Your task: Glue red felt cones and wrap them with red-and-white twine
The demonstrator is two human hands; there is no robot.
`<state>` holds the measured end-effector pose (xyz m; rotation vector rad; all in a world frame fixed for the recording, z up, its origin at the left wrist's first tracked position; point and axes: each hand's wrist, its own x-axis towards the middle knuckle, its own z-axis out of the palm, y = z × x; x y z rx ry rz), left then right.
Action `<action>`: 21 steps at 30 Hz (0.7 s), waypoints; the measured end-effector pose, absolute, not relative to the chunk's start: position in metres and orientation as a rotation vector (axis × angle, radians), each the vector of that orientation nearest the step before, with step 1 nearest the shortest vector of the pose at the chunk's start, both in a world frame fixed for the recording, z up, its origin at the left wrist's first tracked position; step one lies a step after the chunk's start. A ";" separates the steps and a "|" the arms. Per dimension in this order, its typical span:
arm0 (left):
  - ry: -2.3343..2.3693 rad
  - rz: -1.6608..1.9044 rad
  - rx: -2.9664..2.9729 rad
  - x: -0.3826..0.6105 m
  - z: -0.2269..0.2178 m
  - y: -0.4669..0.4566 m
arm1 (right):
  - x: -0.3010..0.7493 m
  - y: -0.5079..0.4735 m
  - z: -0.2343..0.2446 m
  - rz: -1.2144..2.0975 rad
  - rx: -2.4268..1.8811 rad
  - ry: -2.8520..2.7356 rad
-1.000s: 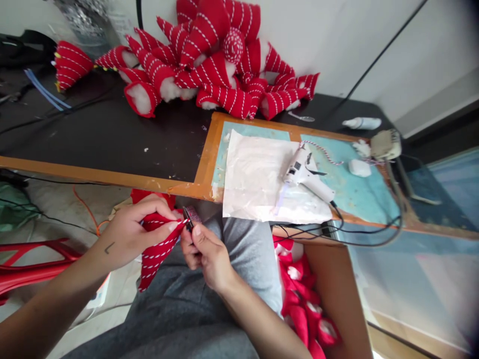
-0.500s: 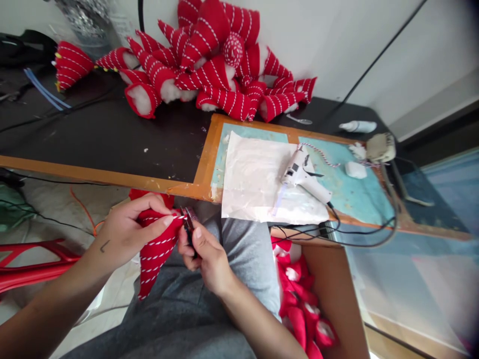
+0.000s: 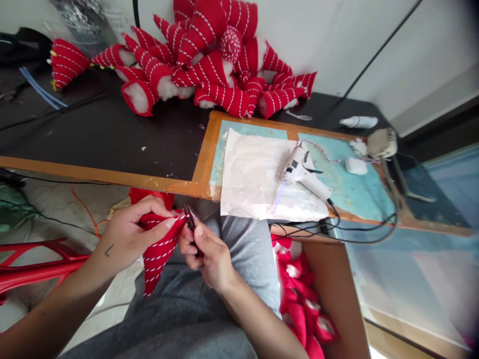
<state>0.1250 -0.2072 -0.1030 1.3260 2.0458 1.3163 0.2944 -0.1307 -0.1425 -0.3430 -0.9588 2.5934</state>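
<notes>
At the far left a red plastic chair or stool (image 3: 41,269) shows below the black tabletop edged with brown tape (image 3: 160,139); on the tabletop sits a red cloth cone with white stripes and small yellow bits along its edge (image 3: 71,64). The left hand (image 3: 130,232) has its thumb and fingers pinched together on a red cloth cone with dashed white cord stripes (image 3: 159,259), which hangs point down above the lap, in front of the table edge. Just beside it, the right hand (image 3: 209,252) is closed around a small dark tool (image 3: 190,219), its upper end at the end of a white cord; whether they touch is unclear. Behind, red striped cones with white stuffing (image 3: 209,50) lie heaped against the wall. Rightward, a creased white sheet (image 3: 247,174) bears part of a white glue gun (image 3: 303,174); below stands a brown cardboard box (image 3: 333,274) holding red cloth pieces (image 3: 299,304).
</notes>
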 end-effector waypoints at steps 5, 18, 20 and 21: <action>2.052 1.324 1.359 0.127 -0.100 -0.204 | 0.294 -0.132 -0.141 2.577 -0.417 -0.968; 2.017 1.302 0.991 0.110 -0.104 -0.210 | 0.329 -0.083 -0.101 1.853 -0.574 -1.809; 2.028 1.273 0.992 0.107 -0.107 -0.210 | 0.337 -0.048 -0.079 1.283 -0.789 -2.181; 2.049 1.248 1.028 0.105 -0.109 -0.210 | 0.338 -0.028 -0.069 0.986 -0.917 -2.321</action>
